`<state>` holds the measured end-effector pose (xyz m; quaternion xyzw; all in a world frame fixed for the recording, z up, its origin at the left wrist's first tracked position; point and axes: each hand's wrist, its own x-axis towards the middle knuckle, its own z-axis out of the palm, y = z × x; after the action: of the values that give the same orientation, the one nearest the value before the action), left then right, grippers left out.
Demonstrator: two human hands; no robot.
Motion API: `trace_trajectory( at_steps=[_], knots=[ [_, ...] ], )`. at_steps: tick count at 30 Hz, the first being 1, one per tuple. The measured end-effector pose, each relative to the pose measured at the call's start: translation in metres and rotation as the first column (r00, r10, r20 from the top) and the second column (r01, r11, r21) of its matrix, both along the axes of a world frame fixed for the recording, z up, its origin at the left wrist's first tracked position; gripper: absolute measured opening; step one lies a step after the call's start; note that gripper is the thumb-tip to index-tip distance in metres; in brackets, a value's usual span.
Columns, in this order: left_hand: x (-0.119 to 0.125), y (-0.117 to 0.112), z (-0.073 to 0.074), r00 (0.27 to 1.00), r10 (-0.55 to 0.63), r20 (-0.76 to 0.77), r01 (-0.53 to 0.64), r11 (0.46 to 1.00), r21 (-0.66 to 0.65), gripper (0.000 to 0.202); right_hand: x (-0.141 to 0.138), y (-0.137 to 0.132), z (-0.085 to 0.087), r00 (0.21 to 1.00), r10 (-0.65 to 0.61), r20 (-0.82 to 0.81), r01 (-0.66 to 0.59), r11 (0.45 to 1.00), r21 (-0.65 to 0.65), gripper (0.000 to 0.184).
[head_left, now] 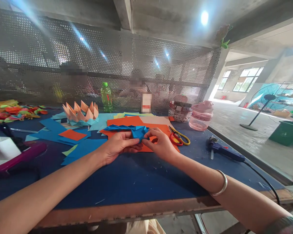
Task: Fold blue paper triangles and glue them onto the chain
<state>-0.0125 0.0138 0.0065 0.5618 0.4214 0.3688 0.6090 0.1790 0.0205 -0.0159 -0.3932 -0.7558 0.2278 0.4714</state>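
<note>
Between my hands is a folded strip of blue paper point(138, 132), its pleated part reaching out to the left. My left hand point(120, 144) grips it from the left, thumb on top and fingers beneath. From the right, my right hand point(158, 143) pinches the paper's end between thumb and fingertips. Orange paper sheets point(127, 122) lie under and behind the hands. Just right of my right hand rest scissors point(178, 136) with red and yellow handles. A peach and light-blue folded-paper crown point(81, 113) stands to the back left.
Blue paper sheets point(51, 127) spread over the left side. A green bottle point(106, 97), a woven basket point(180, 111) and a pink jar point(201, 116) line the back. A corded glue gun point(226, 151) lies right. A perforated metal screen point(122, 65) rises behind, with people beyond it.
</note>
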Motion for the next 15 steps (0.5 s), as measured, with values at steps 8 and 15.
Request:
trace_trajectory(
  at_steps=[8, 15],
  knots=[
    [0.0003, 0.0012, -0.0040, 1.000, 0.011, 0.019, -0.012, 0.998, 0.058, 0.034, -0.0019, -0.0024, 0.0020, 1.000, -0.017, 0.001, 0.017, 0.998, -0.059, 0.012],
    [0.0003, 0.0027, -0.0046, 0.998, 0.067, -0.019, -0.066, 0.996, 0.051, 0.027, -0.0019, -0.0068, 0.0034, 0.999, -0.041, 0.022, 0.038, 0.994, 0.098, 0.014]
  ],
)
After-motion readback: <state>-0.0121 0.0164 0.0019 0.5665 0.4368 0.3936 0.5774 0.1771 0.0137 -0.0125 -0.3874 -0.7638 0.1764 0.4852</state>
